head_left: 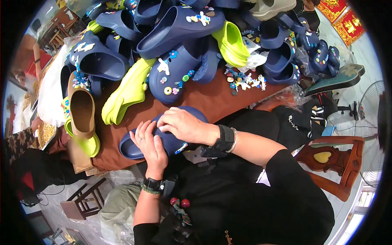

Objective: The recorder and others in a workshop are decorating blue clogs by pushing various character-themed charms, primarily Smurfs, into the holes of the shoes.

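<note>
Frame centre: I see both hands clamped on a navy clog (134,148) at the brown table's (212,102) near edge. Left hand (151,145) cups its side; right hand (181,124) presses fingertips on top. Clog pile (175,45) above.

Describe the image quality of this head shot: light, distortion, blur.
Head view: even daylight, soft shadows; strong fisheye with a black rim, bending the table edge; both hands, left and right, and the navy clog are sharp; a blurred patch sits at lower left; the red banners near the rim are stretched.
</note>
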The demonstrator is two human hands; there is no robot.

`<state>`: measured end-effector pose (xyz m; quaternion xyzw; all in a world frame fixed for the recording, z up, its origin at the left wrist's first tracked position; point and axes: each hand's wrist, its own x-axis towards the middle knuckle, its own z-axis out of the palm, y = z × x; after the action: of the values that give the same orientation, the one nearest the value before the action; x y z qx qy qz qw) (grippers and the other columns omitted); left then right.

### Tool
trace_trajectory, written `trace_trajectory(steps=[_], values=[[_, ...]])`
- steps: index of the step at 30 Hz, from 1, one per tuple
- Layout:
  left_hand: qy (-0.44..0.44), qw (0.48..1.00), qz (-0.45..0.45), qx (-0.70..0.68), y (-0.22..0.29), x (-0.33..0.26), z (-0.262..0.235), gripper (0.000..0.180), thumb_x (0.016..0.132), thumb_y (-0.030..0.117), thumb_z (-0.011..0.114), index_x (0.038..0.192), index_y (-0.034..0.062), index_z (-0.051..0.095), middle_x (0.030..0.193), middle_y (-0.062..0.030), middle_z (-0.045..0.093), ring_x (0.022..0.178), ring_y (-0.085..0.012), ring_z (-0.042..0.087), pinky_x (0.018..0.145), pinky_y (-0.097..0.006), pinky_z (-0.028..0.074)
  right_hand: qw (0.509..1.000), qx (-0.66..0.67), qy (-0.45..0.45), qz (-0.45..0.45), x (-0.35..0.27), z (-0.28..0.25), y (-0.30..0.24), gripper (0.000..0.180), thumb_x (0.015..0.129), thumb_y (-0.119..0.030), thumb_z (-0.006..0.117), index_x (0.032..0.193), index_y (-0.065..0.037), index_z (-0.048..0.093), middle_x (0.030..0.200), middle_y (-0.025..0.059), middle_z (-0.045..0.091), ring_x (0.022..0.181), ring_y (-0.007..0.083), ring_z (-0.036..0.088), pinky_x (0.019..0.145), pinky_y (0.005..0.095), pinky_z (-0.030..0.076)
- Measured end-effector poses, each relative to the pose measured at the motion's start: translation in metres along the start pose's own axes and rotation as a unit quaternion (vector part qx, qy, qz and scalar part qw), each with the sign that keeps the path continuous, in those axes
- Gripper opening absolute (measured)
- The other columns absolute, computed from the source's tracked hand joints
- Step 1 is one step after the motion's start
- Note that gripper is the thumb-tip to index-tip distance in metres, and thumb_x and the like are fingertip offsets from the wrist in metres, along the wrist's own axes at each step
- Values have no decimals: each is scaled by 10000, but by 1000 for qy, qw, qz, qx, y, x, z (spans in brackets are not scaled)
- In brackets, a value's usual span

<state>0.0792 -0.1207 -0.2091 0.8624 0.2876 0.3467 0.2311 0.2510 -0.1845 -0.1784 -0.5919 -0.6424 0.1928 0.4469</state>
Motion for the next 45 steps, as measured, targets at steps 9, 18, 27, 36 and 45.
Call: trace_trajectory(steps=[9, 18, 27, 36, 45], values=[[-5, 1000, -1, 12, -1, -1, 1, 454, 1025, 335, 358, 1316, 54, 564, 1366, -129, 537, 1374, -317, 405, 1207, -550, 71, 988, -51, -27, 146, 2, 0, 0, 95, 833, -178, 754, 867, -100, 712, 1267, 53, 579, 1269, 287, 430, 1036, 487, 330], [-20, 1000, -7, 22, -2, -2, 0, 439, 998, 292, 388, 1321, 50, 562, 1370, -135, 534, 1375, -329, 403, 1207, -550, 65, 969, -98, -131, 186, 20, -3, -2, 225, 787, -199, 812, 909, -119, 640, 1324, 67, 540, 1308, 312, 404, 1023, 503, 330], [-48, 998, 11, 48, 1, 1, 2, 490, 1007, 337, 383, 1370, 37, 518, 1395, -137, 526, 1398, -339, 371, 1206, -557, 49, 966, -137, -154, 154, 27, 17, 0, 607, 758, -108, 801, 1292, -100, 513, 1319, 115, 544, 1277, 351, 433, 1019, 517, 332], [116, 993, -11, -36, -1, -2, 6, 350, 959, 187, 528, 1247, -12, 521, 1330, -218, 496, 1306, -380, 397, 1126, -506, 264, 930, -67, -246, 266, 47, -15, 15, 696, 835, -262, 780, 1409, -98, 423, 1292, 151, 643, 1194, 319, 619, 994, 491, 452], [81, 990, 25, 108, -25, -38, 18, 199, 848, 159, 691, 987, 54, 594, 1173, -158, 553, 1169, -363, 463, 1046, -498, 310, 939, -177, -263, 130, -2, 18, 11, 607, 690, -135, 860, 1243, -117, 612, 1244, 94, 539, 1212, 352, 430, 946, 502, 414]])
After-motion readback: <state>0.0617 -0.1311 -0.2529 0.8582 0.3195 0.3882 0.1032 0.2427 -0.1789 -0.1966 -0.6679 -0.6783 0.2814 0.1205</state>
